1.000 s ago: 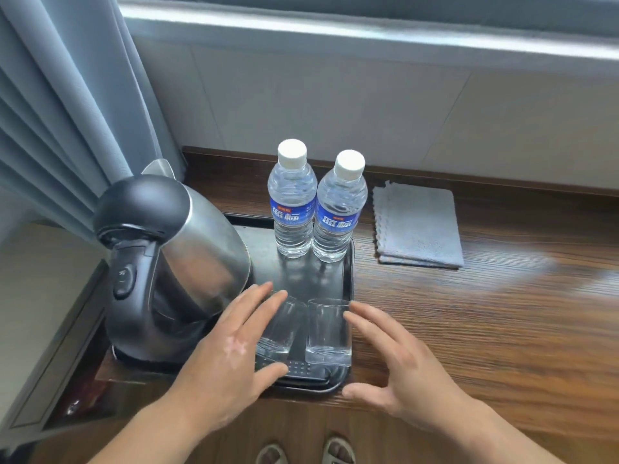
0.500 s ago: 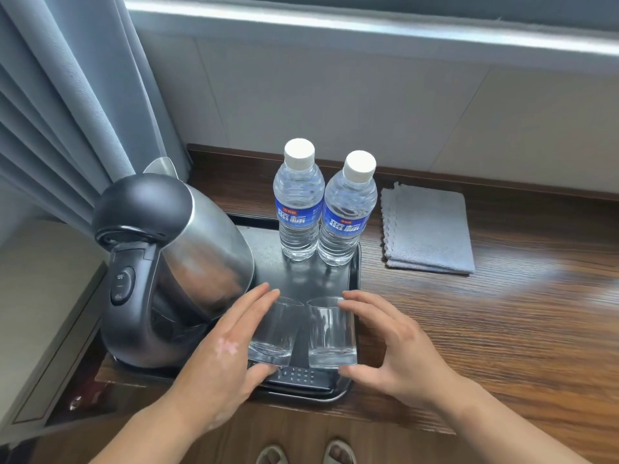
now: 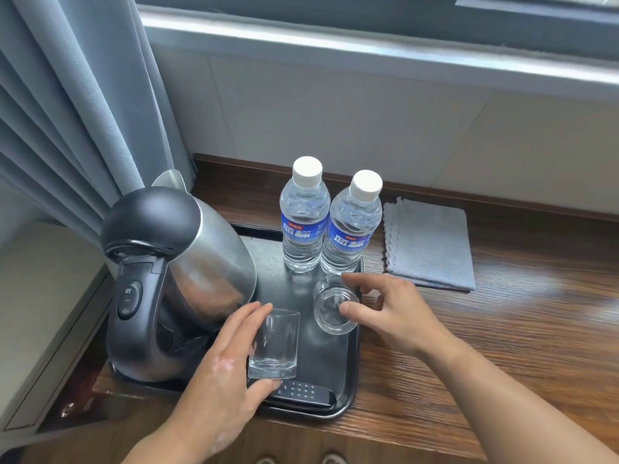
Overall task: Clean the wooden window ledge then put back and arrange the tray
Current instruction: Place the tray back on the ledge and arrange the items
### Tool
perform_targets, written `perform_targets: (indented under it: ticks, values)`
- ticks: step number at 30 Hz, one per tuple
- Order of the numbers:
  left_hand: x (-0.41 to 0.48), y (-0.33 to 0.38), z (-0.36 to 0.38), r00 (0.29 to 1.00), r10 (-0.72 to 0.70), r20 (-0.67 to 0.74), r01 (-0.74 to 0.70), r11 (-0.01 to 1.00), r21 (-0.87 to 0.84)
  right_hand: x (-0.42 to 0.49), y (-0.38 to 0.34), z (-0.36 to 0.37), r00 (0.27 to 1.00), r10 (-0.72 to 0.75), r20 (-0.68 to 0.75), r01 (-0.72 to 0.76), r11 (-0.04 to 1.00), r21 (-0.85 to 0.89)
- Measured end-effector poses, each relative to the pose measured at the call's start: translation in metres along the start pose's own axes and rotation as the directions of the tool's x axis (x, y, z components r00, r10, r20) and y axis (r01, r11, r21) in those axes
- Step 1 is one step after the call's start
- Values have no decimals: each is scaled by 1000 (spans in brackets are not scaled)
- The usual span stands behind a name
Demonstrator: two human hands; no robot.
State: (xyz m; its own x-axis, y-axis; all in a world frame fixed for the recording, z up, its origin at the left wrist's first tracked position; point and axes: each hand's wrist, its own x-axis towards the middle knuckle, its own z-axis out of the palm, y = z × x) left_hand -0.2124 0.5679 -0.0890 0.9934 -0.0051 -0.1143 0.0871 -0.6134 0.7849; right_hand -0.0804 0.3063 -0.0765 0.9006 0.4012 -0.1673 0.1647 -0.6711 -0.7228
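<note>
A dark-grained wooden ledge (image 3: 502, 329) is running under the window, catching a pale sheen of daylight on its right side. A grey window frame (image 3: 368, 48) is crossing the top of the view above pale wall panels (image 3: 335, 122), and a blue-grey curtain (image 3: 67, 112) is hanging in folds at the left.

The black tray (image 3: 350, 380) is sitting on the left part of the ledge. It is carrying a steel kettle (image 3: 187, 279) on its left half, two capped water bottles (image 3: 303, 226) standing side by side at the back, and a dark remote (image 3: 301, 391) lying along the near rim. A folded grey cloth (image 3: 432, 242) is lying on the wood just right of the tray.

The left hand (image 3: 217, 373) is resting against the upright left glass (image 3: 274, 346), fingers straight along its side and thumb touching its base. The right hand (image 3: 395, 313) is pinching the right glass (image 3: 335, 306) between thumb and forefinger, tilting its mouth towards the camera.
</note>
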Motion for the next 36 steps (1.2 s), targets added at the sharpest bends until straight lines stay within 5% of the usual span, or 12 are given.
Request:
perform_targets:
  ticks: [17,23,36]
  values:
    - [9,31,-5,978,-208,10,207,966,-155,-22,6,21,974,49,-220,-18,989,144]
    - [24,36,-4,928,-371,33,370,909,-193,-41,9,23,973,50,-224,-3,979,205]
    - [41,48,14,872,-480,-100,452,866,-212,-57,9,21,971,-54,-232,99,978,185]
